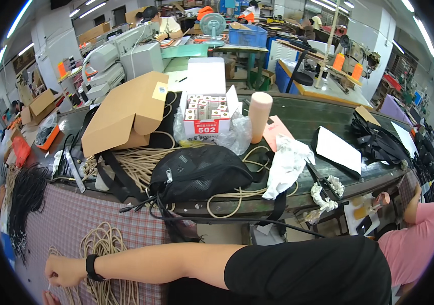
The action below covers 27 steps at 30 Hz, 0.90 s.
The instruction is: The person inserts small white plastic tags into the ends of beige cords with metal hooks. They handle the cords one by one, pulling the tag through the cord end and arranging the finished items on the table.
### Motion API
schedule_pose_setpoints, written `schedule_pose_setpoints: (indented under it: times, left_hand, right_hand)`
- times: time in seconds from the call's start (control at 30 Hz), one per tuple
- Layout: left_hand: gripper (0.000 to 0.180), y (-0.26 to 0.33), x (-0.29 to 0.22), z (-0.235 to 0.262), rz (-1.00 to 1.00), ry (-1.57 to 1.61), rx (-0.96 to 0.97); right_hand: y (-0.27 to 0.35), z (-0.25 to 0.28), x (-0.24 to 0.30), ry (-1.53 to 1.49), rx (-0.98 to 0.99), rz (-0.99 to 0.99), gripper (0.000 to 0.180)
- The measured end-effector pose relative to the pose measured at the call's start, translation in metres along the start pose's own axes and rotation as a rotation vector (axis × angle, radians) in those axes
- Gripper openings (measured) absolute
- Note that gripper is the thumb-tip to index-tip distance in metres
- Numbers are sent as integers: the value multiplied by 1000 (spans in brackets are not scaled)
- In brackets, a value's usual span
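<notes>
Tan cord (102,239) looped under the forearm, hands at its edge

The cord lies on the checked cloth (140,213) at lower left, in long, loose loops side by side, probably so that single strands separate without snagging. A smaller group of strands runs beneath the right hand (65,271), perhaps set apart to stay within easy reach. More cord, a tan heap (138,165), sits on the green tabletop (291,109) beside a black mesh pouch (199,175), likely there to leave the cloth free for handling.

The right arm comes in from the right, black sleeve (308,269) to the elbow, and stretches leftward, nearly level, across the loops (whether it presses on them, I cannot tell). Past the dark wristband (93,268), the knuckles face up and the fingers curl narrow, apparently pinching a strand. Only the fingertips of the left hand (50,299) show, just below, at the lower edge; what they hold cannot be told.
</notes>
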<state>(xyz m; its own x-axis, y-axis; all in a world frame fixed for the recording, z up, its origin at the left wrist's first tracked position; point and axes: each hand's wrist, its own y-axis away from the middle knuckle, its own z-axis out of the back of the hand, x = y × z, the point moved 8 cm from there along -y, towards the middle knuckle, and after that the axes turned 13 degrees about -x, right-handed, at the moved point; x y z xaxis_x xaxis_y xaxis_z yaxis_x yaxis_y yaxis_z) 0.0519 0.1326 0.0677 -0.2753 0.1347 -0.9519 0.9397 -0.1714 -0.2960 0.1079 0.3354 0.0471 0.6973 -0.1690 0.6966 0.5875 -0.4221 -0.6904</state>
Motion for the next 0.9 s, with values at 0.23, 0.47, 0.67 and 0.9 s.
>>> schedule_pose_setpoints:
  times: [0.23,0.47,0.67,0.9]
  left_hand:
    - [38,-13,36,-9,20,4,-78]
    - [27,-14,37,13,163,330,28]
    - [23,-5,43,-9,216,441,60]
    - [24,-1,40,-17,173,448,-7]
  right_hand:
    - [-4,22,1,203,130,-73,26]
    - [1,-3,21,221,171,-89,22]
    - [2,6,25,307,204,-50,23]
    - [2,3,30,332,235,-52,23]
